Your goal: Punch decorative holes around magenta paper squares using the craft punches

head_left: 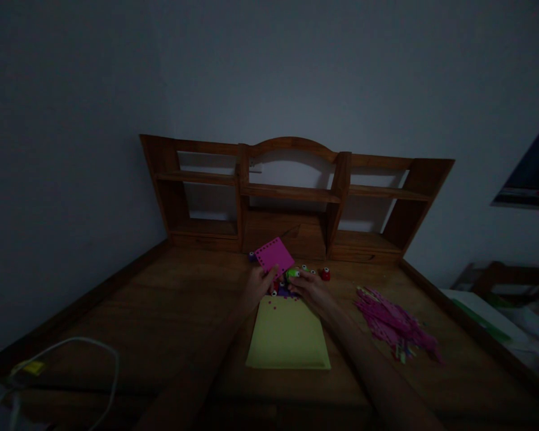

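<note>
A pink paper square (276, 256) with a row of punched holes along its edges is pinched in my left hand (259, 284). My right hand (311, 287) is closed around a small green paper punch (291, 274) with a round eye, held at the paper's lower right corner. Below both hands lies a pale yellow paper stack (290, 335), with tiny pink bits on its far end. Red and purple pieces (282, 291) with eyes sit between the hands, partly hidden. Whether the punch's jaws overlap the paper I cannot make out.
A red punch (326, 274) and a purple one (252, 256) stand toward the back. Pink paper strips (390, 320) are heaped at the right. A wooden shelf unit (291, 191) closes off the desk's far side. A white cable (112, 347) loops at front left.
</note>
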Motion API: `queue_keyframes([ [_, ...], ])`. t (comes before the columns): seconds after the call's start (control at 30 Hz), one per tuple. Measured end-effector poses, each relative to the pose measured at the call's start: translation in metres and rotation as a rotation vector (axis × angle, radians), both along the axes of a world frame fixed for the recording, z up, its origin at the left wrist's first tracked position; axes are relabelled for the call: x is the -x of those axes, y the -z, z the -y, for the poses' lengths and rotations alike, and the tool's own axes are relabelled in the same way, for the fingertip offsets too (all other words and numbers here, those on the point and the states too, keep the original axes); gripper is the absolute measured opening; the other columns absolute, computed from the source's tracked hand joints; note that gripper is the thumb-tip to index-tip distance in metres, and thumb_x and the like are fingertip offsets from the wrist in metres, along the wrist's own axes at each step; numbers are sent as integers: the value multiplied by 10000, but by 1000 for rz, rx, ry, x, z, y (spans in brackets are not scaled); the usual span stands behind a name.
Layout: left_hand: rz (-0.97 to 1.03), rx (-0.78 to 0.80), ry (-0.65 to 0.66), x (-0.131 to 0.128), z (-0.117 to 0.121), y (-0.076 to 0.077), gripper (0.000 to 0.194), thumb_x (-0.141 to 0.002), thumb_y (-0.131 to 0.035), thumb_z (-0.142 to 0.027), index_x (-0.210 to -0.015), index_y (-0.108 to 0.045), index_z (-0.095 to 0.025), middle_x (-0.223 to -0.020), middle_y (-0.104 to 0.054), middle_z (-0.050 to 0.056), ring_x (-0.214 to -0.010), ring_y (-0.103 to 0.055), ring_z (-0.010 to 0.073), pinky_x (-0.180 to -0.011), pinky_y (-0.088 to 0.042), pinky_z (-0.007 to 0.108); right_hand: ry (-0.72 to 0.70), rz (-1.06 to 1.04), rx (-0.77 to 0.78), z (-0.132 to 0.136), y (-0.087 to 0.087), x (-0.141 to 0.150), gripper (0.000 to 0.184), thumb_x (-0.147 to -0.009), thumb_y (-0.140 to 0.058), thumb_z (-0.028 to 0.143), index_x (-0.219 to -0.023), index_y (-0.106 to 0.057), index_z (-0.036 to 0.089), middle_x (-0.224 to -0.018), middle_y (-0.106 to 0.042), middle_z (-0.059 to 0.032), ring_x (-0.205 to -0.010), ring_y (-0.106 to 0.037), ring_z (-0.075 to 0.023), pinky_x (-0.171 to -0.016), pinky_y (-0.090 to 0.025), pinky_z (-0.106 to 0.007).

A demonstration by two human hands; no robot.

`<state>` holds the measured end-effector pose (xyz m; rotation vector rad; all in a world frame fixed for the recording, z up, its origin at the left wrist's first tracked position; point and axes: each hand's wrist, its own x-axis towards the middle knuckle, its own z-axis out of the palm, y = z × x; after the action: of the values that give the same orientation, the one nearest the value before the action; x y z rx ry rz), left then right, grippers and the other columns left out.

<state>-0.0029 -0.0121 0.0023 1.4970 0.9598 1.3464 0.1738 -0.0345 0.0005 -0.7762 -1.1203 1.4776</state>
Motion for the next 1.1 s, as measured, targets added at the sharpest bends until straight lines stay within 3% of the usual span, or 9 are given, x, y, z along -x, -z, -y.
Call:
queue_keyframes([
  [0.27,-52,-6,-4,-2,-2,1,366,-760,-675,-488,-656,-617,-142,-491,-552,-4,-387,-456,101,-410,-346,210,45,101,-77,-4,7,-2,350,-618,-831,326,-918,-721,186,-849,-712,-35,-687,-647,-157,-659,-516,-270],
  [0.5,-90,-57,-38,-1,-2,4,301,-766,-676,-442,-735,-638,-145,-619,-642,34,-480,-550,133,-458,-404,220,88,158,-96,0,1,-1,420,-606,-830,356,-973,-708,192,-851,-731,-38,-713,-682,-193,-686,-538,-312],
  [0.67,-55,-32,-36,-2,0,1,249,-739,-707,-394,-724,-628,-157,-594,-629,30,-471,-542,134,-445,-396,219,166,226,-90,0,-3,1,516,-581,-833,350,-1044,-676,185,-721,-728,-30,-643,-690,-215,-597,-535,-315],
  [0.87,-38,26,-39,-2,-2,3,247,-714,-732,-386,-719,-626,-164,-534,-594,16,-411,-502,129,-407,-366,226,214,241,-109,0,-3,1,552,-582,-830,366,-1074,-654,190,-713,-728,-35,-627,-688,-228,-501,-516,-294],
  [1.1,6,-1,-41,-3,7,-6,287,-726,-717,-403,-846,-622,-160,-683,-659,38,-609,-606,172,-522,-448,239,225,236,-124,0,-2,1,571,-591,-830,378,-1092,-650,170,-756,-738,-45,-656,-693,-217,-573,-541,-302],
])
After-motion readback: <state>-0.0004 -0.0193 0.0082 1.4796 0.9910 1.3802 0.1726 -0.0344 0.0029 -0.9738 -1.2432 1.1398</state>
